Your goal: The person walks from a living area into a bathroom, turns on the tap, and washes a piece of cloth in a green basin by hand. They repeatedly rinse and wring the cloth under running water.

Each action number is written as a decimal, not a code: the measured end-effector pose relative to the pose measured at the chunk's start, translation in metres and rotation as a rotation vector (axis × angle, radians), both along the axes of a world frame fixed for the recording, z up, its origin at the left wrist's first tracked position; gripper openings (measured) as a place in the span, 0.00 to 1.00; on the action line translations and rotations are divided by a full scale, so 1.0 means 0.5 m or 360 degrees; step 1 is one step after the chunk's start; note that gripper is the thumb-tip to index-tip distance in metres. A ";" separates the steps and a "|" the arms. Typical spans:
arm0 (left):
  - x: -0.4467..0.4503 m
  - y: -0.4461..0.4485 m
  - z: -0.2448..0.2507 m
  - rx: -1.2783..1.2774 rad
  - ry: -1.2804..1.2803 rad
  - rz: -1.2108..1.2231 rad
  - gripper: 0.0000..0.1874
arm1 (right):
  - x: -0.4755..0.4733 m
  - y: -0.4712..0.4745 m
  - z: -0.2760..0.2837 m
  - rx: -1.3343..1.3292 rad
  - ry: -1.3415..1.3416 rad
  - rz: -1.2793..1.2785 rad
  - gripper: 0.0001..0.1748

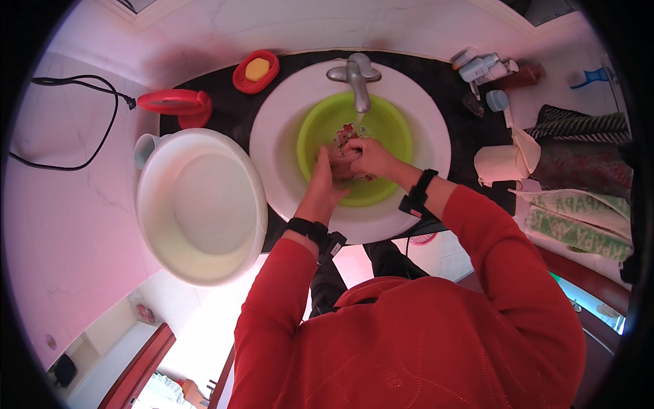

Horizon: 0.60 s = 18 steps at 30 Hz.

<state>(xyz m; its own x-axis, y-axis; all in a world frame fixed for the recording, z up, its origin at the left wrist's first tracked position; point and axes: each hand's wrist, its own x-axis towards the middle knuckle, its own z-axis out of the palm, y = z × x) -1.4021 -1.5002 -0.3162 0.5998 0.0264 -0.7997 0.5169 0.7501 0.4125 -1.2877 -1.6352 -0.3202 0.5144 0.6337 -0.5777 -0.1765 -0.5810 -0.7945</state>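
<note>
A lime-green plastic basin (375,197) stands in the white washbasin (276,153), under a metal faucet (360,84) from which a thin stream of water runs. My left hand (327,171) is in the basin, partly in the water, against a wet, reddish-patterned piece of what looks like cloth (347,134). Above and right of it, my right hand (369,157) has its fingers bent and pinched on the same piece. The hands nearly touch, and they hide most of the piece. Each wrist bears a black strap with a small device.
A large whitish basin (202,276) rests left of the sink, beside a cup (146,151). Behind are a red soap dish (237,79) with yellow soap and a red-framed stand mirror (173,102). Bottles (477,69), a toilet roll (498,163) and towels (577,225) are at the right.
</note>
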 end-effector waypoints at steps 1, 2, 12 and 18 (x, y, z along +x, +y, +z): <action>0.013 0.001 -0.006 -0.0137 0.0001 0.0091 0.29 | -0.011 -0.003 0.024 0.0084 -0.0068 0.0043 0.19; 0.025 0.001 -0.015 -0.0276 0.0000 0.0181 0.29 | -0.018 -0.004 0.043 0.0303 -0.0130 0.0107 0.19; 0.045 -0.091 -0.064 -0.0514 -0.0588 0.0623 0.18 | -0.089 0.015 0.067 0.0411 -0.1200 -0.0285 0.09; 0.052 -0.108 -0.060 0.0062 -0.0348 0.0489 0.16 | -0.047 0.030 0.040 0.0230 -0.0858 -0.0487 0.16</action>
<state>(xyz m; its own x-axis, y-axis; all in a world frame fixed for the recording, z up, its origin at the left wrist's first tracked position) -1.3763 -1.5541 -0.3460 0.7155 0.2592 -0.6487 0.1670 0.8382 0.5192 -1.3111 -1.6202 -0.3000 0.8794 0.4640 -0.1068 0.1290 -0.4481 -0.8846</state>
